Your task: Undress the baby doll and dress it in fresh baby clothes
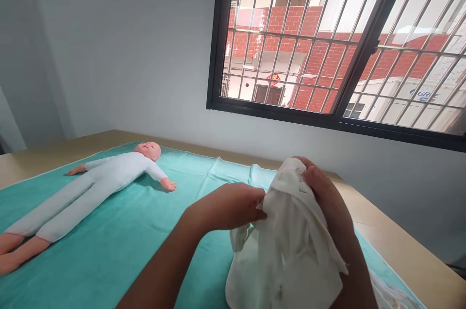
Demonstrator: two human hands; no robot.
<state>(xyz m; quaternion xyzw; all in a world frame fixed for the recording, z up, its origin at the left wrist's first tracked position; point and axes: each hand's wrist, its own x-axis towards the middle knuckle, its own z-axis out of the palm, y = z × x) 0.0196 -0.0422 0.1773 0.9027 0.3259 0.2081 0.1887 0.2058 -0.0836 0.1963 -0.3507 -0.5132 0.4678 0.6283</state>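
Note:
A white cloth garment [291, 246] with small dark printed marks hangs bunched between my hands, over the right part of the green towel [182, 251]. My left hand [233, 204] pinches its left edge between thumb and fingers. On the other side, my right hand [322, 190] is wrapped round the top and right edge of the cloth, with part of its fingers hidden behind. To the left, a baby doll [120, 170] with a white cloth body lies on its back on the towel, arms spread, apart from both hands.
Under the towel is a light wooden table [386, 224], its back edge near a grey wall [127, 47]. A dark-framed window [276, 110] with metal bars is above. Clear plastic [391, 294] lies at the lower right.

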